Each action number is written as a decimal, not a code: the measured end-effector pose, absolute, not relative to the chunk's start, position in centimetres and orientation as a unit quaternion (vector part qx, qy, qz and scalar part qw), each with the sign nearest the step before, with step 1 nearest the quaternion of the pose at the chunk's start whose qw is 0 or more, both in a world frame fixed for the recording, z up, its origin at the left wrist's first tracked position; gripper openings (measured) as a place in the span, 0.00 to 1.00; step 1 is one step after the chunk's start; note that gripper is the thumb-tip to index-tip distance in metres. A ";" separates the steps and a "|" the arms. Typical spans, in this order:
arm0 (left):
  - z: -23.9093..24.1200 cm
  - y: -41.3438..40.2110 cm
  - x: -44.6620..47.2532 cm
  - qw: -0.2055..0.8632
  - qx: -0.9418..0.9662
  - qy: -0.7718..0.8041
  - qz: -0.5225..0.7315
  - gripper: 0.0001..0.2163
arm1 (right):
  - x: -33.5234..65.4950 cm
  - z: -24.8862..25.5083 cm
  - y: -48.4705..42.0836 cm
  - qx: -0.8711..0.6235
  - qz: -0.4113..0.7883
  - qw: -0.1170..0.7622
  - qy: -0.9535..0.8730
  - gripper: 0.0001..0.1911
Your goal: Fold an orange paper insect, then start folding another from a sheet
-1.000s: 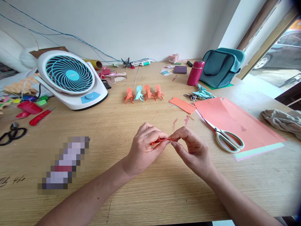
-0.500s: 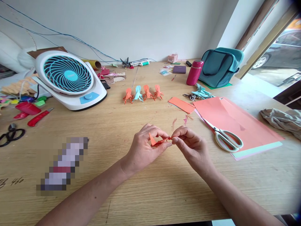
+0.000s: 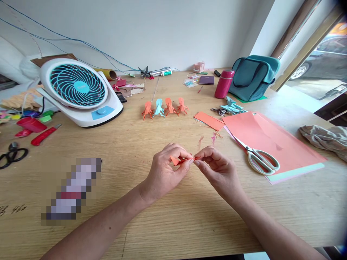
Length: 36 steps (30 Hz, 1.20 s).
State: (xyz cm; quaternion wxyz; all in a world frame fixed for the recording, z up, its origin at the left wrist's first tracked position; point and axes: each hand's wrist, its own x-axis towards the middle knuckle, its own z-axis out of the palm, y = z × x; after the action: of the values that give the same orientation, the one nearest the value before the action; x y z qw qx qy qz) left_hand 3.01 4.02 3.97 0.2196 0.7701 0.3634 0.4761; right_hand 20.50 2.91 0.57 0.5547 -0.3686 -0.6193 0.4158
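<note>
the left hand (image 3: 165,173) is curled, thumb and fingertips pinched together on a folded orange paper piece (image 3: 176,161). the right hand (image 3: 221,171) pinches the other end of the same piece, thumb against fingertips, its remaining fingers bent in. compared with half a second ago, the fingertips of the two hands are nearer each other, so less paper shows between them. the flap inside the left hand's curl, which stood up steeply in that frame, now leans lower and points leftward; a second ago it was mostly hidden by that hand's fingers. the piece is over the worktop (image 3: 121,187), between the two hands. beyond the left hand, the row of folded paper figures (image 3: 168,104), three orange and one light blue, stands as before. right of the right hand, the scissors (image 3: 248,150) lie unmoved, partly on the orange sheets (image 3: 287,141).
</note>
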 end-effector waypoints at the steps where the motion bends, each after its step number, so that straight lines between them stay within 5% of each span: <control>1: 4.0 4.0 3.0 0.222 0.772 0.360 0.474 0.05 | 20.5 0.5 2.9 -0.374 0.410 0.555 -0.620 0.01; 36: 3.4 3.8 3.3 0.255 0.745 0.380 0.485 0.06 | 20.0 0.2 2.6 -0.386 0.408 0.565 -0.604 0.04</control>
State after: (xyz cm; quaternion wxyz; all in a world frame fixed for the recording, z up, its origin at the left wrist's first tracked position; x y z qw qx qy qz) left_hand 3.28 3.80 3.40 0.2546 0.7451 0.3798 0.4855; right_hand 20.02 2.63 0.21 0.5652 -0.3858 -0.6045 0.4078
